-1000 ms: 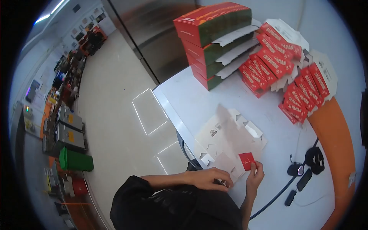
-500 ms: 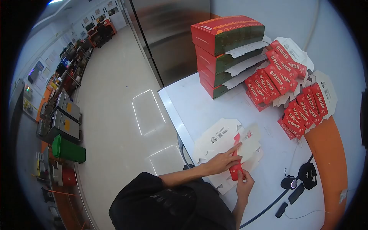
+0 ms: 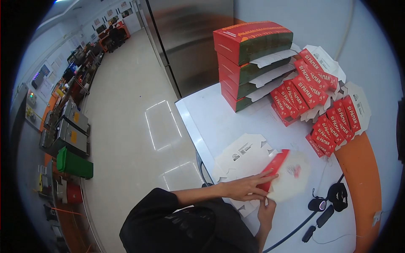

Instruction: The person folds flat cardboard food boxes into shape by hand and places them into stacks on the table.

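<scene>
- I've got the white table [image 3: 202,114] spread below me, a person in a black top right up against its near edge.
- Far side of it, I see a tall stack of red-and-green boxes [image 3: 229,45], white flaps poking out to the right.
- Right beside that, "SI PAMAN" cartons [image 3: 310,89], piled in overlapping rows, red ends facing me.
- Nearer, a cream cardboard blank [image 3: 241,154], lying flat, printed side up.
- And here's the red-and-white carton [image 3: 291,177], partly over the blank's right side, its pale face blurred on my feed.
- Left hand [image 3: 242,188]: fingers outstretched, laid across the lower part of the red panel.
- Right hand [image 3: 266,213]: fingers bunched at the carton's near corner; whether they grip it, I can't tell.
- Off to the right, a small round black device [image 3: 317,204], beside a cable.
</scene>
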Motion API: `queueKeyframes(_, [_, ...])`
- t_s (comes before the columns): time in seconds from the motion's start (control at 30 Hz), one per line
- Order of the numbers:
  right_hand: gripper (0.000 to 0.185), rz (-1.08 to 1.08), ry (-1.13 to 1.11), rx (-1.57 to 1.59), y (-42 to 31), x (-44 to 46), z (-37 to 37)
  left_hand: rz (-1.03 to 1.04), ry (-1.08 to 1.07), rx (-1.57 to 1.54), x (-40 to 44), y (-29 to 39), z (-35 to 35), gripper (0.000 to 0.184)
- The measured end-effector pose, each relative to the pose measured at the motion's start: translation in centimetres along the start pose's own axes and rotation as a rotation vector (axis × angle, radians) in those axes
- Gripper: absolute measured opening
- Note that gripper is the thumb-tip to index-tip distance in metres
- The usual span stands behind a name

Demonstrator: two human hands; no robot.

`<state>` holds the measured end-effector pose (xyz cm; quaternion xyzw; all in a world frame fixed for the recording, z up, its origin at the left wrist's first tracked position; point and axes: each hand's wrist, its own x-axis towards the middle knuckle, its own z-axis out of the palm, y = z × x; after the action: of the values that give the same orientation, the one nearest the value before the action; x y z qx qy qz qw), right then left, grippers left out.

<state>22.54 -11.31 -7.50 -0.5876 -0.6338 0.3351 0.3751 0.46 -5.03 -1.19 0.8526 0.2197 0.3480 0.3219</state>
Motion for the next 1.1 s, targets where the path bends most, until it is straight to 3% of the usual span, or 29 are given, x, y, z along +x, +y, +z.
queueKeyframes(0.07, [0.026,-0.124,0.013,-0.088,-2.6,-0.3,-0.5,0.127,0.073,-0.073,0.8,1.5,-0.9,0.048])
queueKeyframes(0.1, [0.028,-0.151,-0.012,-0.07,-5.2,-0.2,-1.1,0.192,0.067,-0.121,0.5,1.0,-0.5,0.07])
queueKeyframes(0.2, [0.028,0.124,0.075,0.393,-7.2,-0.9,-3.2,0.124,0.155,-0.206,0.6,2.1,-0.4,0.092])
queueKeyframes(0.23, [0.029,0.026,0.2,0.533,-7.1,-1.0,-3.6,0.095,0.226,-0.191,0.4,1.3,0.4,0.108])
queueKeyframes(0.27, [0.026,0.015,0.367,0.733,-6.9,-0.7,-3.3,-0.024,0.173,-0.171,0.0,0.8,1.1,0.104])
queueKeyframes(0.33, [0.046,0.022,0.326,1.114,-8.3,-0.5,-5.1,-0.252,0.059,-0.132,-0.5,-0.1,2.2,0.096])
queueKeyframes(0.43, [0.079,-0.144,-0.043,0.867,-7.7,1.0,-4.8,-0.606,-0.116,-0.396,-0.9,-1.2,3.3,0.081])
queueKeyframes(0.5, [0.11,-0.158,-0.272,0.148,-9.1,1.1,-4.6,-0.672,0.022,-0.49,-1.3,-2.2,4.0,0.077])
queueKeyframes(0.6, [0.126,-0.172,-0.318,-0.557,-8.2,0.2,-0.8,-0.767,0.073,-0.44,-1.8,-3.2,3.7,0.077])
queueKeyframes(0.63, [0.104,-0.15,-0.307,-0.515,-7.1,-0.1,0.1,-0.798,0.062,-0.392,-1.9,-3.4,3.3,0.078])
queueKeyframes(0.77, [0.055,-0.177,-0.144,-0.359,2.2,-0.7,2.5,-0.999,-0.277,-0.516,-2.1,-3.3,0.4,0.086])
queueKeyframes(0.83, [0.033,-0.121,-0.166,-0.219,2.7,-0.5,1.9,-0.925,-0.211,-0.602,-2.7,-3.4,0.5,0.088])
queueKeyframes(0.9, [0.025,0.036,-0.145,-0.014,2.2,-0.5,1.5,-0.732,-0.124,-0.47,-2.9,-3.5,0.6,0.086])
queueKeyframes(0.97, [0.021,0.135,-0.172,0.113,0.8,-0.1,0.5,-0.423,-0.009,-0.127,-3.0,-3.5,0.5,0.082])
queueKeyframes(1.07, [0.02,0.165,-0.322,0.114,0.1,0.3,-0.7,-0.138,-0.266,0.263,-1.3,-1.8,-0.9,0.06])
queueKeyframes(1.1, [0.021,0.146,-0.394,0.065,0.9,0.6,-0.8,-0.104,-0.245,0.262,-1.2,-1.9,-0.6,0.052])
